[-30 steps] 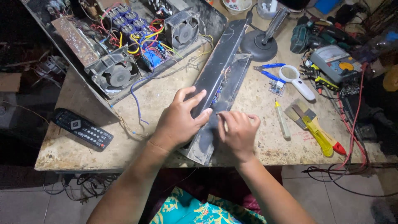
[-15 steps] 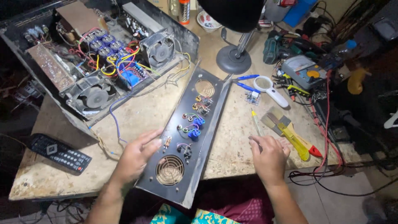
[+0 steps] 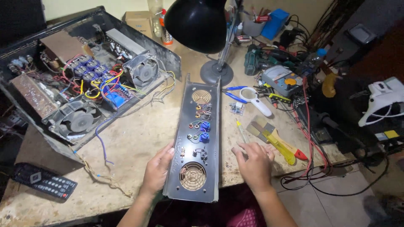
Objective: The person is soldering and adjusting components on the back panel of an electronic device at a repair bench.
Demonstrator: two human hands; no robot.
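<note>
A long dark metal rear panel [image 3: 198, 143] with two round fan grilles and blue and red connectors lies flat on the worktable [image 3: 134, 143]. My left hand [image 3: 158, 170] holds its left edge near the lower grille. My right hand [image 3: 253, 164] rests on the table just right of the panel, fingers spread, holding nothing. A thin screwdriver with a yellow tip [image 3: 241, 131] lies just above my right hand.
An opened amplifier chassis [image 3: 84, 88] with fans and coloured wires fills the left. A black desk lamp [image 3: 202, 25] stands at the back. A yellow-handled brush [image 3: 275, 141], magnifier [image 3: 254, 101], multimeter [image 3: 281, 80] and red cables lie right. A remote [image 3: 44, 181] sits front left.
The panel has been turned from its edge to lie flat with the connectors up. My right hand has let go and moved right onto the table. The view has shifted closer.
</note>
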